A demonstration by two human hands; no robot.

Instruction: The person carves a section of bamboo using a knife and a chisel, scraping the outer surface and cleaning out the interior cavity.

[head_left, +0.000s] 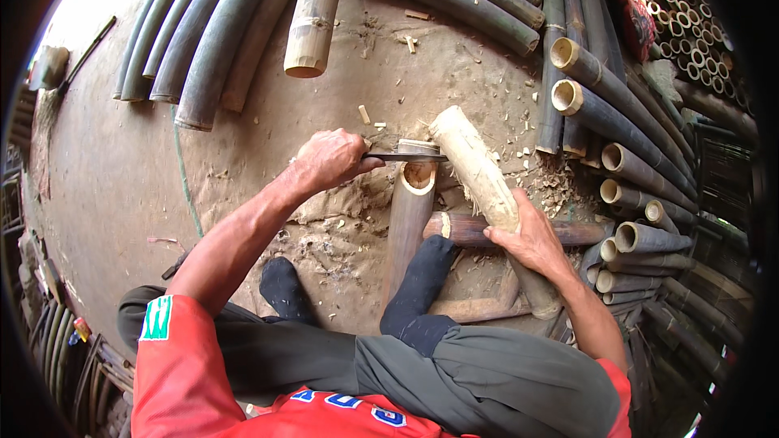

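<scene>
My left hand (334,159) is closed around the handle of a dark knife (404,157), whose blade points to the right. The blade lies across the open end of a bamboo tube (406,223), which slants up from between my feet. In my right hand (531,235) is a thick, pale wooden club (479,170) with a frayed, roughened side. The club's upper part is beside the blade's tip; I cannot tell whether they touch. A darker bamboo piece (533,290) shows below my right hand, and whether it is the club's handle is unclear.
A horizontal bamboo piece (519,231) lies by my right foot (422,284). Long bamboo poles (235,32) fan out at the far left, with one pole (312,24) jutting toward me. More bamboo tubes (617,89) are stacked on the right. Chips (560,186) litter the ground.
</scene>
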